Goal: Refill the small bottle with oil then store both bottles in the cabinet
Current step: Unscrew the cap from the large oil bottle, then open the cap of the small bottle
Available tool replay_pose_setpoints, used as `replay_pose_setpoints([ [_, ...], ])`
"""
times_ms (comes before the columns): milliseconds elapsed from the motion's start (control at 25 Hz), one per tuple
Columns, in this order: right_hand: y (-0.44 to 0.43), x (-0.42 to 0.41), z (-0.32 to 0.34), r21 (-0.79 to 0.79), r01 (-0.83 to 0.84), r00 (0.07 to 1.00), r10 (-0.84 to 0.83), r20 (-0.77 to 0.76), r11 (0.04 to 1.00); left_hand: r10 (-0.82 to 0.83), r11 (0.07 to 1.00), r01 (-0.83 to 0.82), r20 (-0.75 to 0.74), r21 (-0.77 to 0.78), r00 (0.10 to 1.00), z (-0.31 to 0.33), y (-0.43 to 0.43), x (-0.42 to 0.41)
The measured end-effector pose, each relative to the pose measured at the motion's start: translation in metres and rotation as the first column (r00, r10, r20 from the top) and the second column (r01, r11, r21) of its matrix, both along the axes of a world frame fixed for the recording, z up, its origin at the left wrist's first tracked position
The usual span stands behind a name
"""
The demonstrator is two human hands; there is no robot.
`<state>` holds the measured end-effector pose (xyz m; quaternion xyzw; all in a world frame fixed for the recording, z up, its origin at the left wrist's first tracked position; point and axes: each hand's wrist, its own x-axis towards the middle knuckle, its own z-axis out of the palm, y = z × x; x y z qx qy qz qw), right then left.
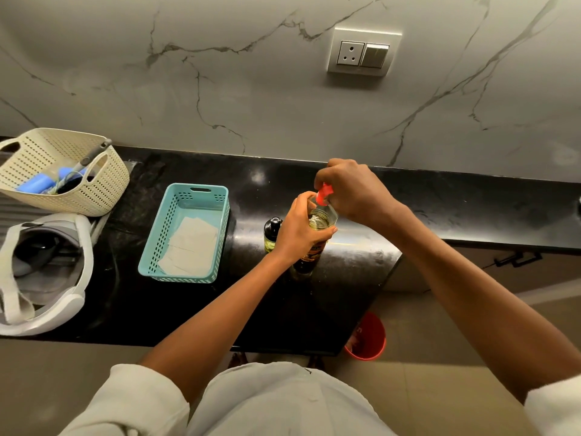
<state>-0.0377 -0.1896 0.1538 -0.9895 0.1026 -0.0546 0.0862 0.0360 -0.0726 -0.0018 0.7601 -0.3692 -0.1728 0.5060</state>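
Note:
A large clear bottle (319,221) of yellow oil stands upright on the black counter (345,278). My left hand (298,228) wraps around its upper body. My right hand (349,190) is above it, fingers closed on the red cap (323,193) at the bottle's mouth. Whether the cap is on the neck or just off it I cannot tell. A small bottle (272,232) with a black cap and yellowish oil stands just left of the large one, partly hidden by my left wrist.
A teal plastic basket (157,247) holding paper sheets sits left of the bottles. A cream perforated basket (103,196) and a grey-white bag (78,297) lie at far left. A red bucket (372,341) is on the floor by the counter's corner. A cabinet handle (518,259) shows at right.

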Motion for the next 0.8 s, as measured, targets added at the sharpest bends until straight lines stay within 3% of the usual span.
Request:
replay_pose_setpoints([
  [160, 0.003, -0.05, -0.025, 0.273, 0.117, 0.926, -0.204, 0.316, 0.955, -0.014, 1.0, 0.014, -0.017, -0.001, 1.0, -0.001, 0.002, 0.0],
  [240, 0.022, -0.082, -0.065, 0.461, 0.228, 0.872, -0.391, 0.295, 0.857, -0.011, 1.0, 0.011, -0.023, -0.003, 1.0, -0.001, 0.004, 0.0],
  [320, 0.05, -0.104, -0.122, 0.549, 0.381, 0.846, -0.52, 0.119, 0.744, 0.0, 1.0, 0.001, -0.015, 0.012, 1.0, -0.001, 0.003, -0.001],
  [440, 0.085, -0.12, -0.201, 0.438, 0.457, 0.878, -0.472, -0.082, 0.774, -0.009, 1.0, 0.009, -0.011, 0.02, 1.0, -0.001, 0.003, 0.0],
  [600, 0.091, -0.126, -0.247, 0.281, 0.366, 0.926, -0.378, -0.01, 0.887, -0.01, 0.999, 0.01, -0.001, 0.036, 1.0, 0.002, 0.006, 0.0],
  [800, 0.084, -0.127, -0.252, 0.277, 0.329, 0.931, -0.359, 0.061, 0.903, -0.02, 0.998, 0.02, -0.006, 0.059, 1.0, 0.007, 0.008, -0.002],
])
